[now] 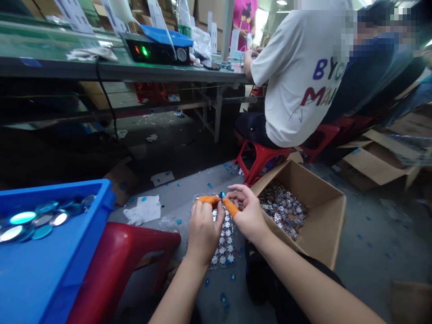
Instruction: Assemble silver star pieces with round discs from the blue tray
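My left hand [203, 225] and my right hand [245, 211] meet over a clear sheet [224, 249] covered with small white-and-dark round pieces. Orange finger cots cover my left index finger and my right thumb. Between those fingertips both hands pinch a small blue round piece [222, 195]. The sheet lies low in front of me, partly hidden behind my left hand.
An open cardboard box [332, 225] of shiny small pieces stands to the right. A blue bin [50, 270] with round mirror discs rests on a red stool [121, 256] at left. A seated person in a white T-shirt [300, 81] works at a long bench [118, 69]. Scraps litter the floor.
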A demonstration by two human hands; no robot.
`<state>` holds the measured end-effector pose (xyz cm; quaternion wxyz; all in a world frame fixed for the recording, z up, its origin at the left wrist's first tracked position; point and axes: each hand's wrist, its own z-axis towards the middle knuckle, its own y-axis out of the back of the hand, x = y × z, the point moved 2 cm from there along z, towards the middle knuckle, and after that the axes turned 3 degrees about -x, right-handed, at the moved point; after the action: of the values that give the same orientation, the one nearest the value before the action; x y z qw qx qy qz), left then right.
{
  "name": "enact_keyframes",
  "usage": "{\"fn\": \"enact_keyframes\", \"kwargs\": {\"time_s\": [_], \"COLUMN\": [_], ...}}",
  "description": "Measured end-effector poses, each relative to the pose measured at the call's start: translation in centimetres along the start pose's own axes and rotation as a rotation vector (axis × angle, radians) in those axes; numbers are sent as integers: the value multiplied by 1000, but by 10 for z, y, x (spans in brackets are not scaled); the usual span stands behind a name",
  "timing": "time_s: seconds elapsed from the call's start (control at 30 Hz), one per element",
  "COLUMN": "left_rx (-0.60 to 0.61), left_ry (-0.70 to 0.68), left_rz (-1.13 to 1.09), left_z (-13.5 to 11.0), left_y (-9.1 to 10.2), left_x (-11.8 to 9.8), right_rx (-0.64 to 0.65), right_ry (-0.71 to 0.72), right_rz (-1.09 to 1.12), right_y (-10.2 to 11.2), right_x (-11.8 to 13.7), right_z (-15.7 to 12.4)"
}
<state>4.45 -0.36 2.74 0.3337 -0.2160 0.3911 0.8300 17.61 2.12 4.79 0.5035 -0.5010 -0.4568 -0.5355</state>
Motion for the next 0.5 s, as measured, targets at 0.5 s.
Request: {"fn": "enact_keyframes", "kwargs": {"time_s": [0.5], "left_rx": [23], "left_ry": [360], "left_rz": [-304], "left_z": [10], "left_y": [4], "left_x": [3], "right_rx": [143], "right_ry": [-7], "right_rz": [140], "right_y": [1], "right_x": [-7], "right_z": [4]}}
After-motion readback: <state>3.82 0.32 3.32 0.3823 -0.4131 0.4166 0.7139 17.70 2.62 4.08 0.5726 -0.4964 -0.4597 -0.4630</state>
